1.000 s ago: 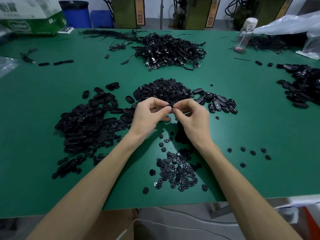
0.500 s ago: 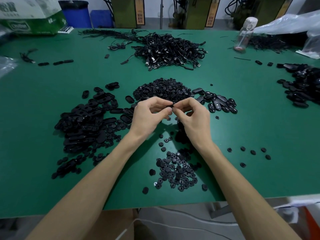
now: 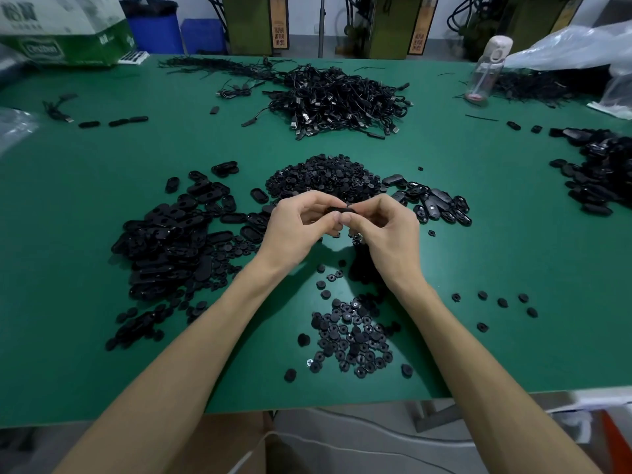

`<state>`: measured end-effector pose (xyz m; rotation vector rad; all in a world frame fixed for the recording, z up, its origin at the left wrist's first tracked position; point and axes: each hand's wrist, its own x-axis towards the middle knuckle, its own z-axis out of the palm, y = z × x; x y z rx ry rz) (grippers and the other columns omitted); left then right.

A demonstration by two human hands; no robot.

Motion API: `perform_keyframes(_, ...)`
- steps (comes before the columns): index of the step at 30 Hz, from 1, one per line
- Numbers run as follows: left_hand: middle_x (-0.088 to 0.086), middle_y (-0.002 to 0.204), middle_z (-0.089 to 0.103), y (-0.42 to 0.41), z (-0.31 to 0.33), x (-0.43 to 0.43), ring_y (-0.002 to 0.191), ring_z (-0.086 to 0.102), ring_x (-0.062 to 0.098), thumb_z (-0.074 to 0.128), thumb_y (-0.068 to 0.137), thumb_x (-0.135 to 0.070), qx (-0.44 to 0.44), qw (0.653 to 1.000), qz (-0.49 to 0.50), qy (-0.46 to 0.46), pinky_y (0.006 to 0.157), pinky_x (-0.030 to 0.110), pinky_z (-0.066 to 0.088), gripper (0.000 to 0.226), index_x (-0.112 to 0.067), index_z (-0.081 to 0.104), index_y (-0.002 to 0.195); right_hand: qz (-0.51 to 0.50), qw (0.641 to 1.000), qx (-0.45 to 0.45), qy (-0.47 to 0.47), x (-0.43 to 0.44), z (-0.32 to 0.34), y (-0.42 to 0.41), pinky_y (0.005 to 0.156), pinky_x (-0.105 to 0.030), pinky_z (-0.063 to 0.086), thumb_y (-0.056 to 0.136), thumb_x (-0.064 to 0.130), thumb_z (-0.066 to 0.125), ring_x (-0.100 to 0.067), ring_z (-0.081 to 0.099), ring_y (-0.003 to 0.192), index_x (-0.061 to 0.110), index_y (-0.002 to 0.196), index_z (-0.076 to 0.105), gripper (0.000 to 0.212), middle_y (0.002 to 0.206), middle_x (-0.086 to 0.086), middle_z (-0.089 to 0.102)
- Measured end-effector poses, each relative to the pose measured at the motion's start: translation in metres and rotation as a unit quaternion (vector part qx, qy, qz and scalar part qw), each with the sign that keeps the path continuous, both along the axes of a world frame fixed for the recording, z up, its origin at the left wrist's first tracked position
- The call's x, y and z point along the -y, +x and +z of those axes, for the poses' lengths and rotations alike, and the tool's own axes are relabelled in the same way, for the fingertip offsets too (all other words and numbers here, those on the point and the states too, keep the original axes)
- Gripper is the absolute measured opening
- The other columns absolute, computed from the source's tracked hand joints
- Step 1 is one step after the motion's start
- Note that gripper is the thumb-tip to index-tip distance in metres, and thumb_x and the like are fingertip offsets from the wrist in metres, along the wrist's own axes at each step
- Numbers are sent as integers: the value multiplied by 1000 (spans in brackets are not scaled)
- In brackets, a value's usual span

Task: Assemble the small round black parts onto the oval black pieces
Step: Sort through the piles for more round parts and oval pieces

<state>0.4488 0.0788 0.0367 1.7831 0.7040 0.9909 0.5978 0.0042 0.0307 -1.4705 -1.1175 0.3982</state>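
Hands barely shift: left hand (image 3: 297, 229) and right hand (image 3: 388, 232) pinch an oval piece (image 3: 337, 210), likely light, stiff; grip its rim.

This is a small factory workshop, seen from a hand-assembly station. A broad desk (image 3: 102, 200) covered in green matting carries bulk stock in loose heaps: oval black pieces (image 3: 164, 241), small round black parts (image 3: 325, 176), and a tangled mound of black cables (image 3: 335, 97) with plugs. Behind the desk stand olive-green machines (image 3: 253, 25) with labelled strips and hanging hoses. They are possibly moulding presses, though the frame cuts them off. A printed carton (image 3: 61, 35), blue bins (image 3: 154, 25) and clear plastic bags (image 3: 564, 46) line the far side.
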Motion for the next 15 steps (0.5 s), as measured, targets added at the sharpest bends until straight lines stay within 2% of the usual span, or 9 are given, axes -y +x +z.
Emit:
perform_keyframes(7, 8, 92, 78, -2, -2, -2, 79, 77, 19, 75, 93, -4, -26, 999, 21, 24, 79, 29, 62, 17, -3, 74, 110, 35, 999, -14, 1, -1, -1, 2, 68, -35, 59, 90, 14, 80, -14, 69, 70, 12, 93, 77, 5, 74, 2, 74)
perform_keyframes(12, 12, 95, 78, -2, -1, -3, 81, 78, 20, 74, 92, -1, -20, 1000, 18, 6, 79, 27, 61, 19, 0, 73, 111, 39, 999, -9, 0, -1, -1, 2, 73, -44, 60, 91, 15, 79, -20, 69, 74, 13, 95, 77, 5, 78, 2, 74)
perform_keyframes(15, 15, 95, 78, -2, 0, -3, 84, 78, 24, 73, 92, 2, -1, 1000, 7, -26, 81, 30, 62, 20, 2, 73, 112, 41, 999, -14, -2, -1, -1, 2, 70, -41, 59, 90, 16, 80, -18, 68, 71, 18, 90, 74, 6, 77, 3, 74)
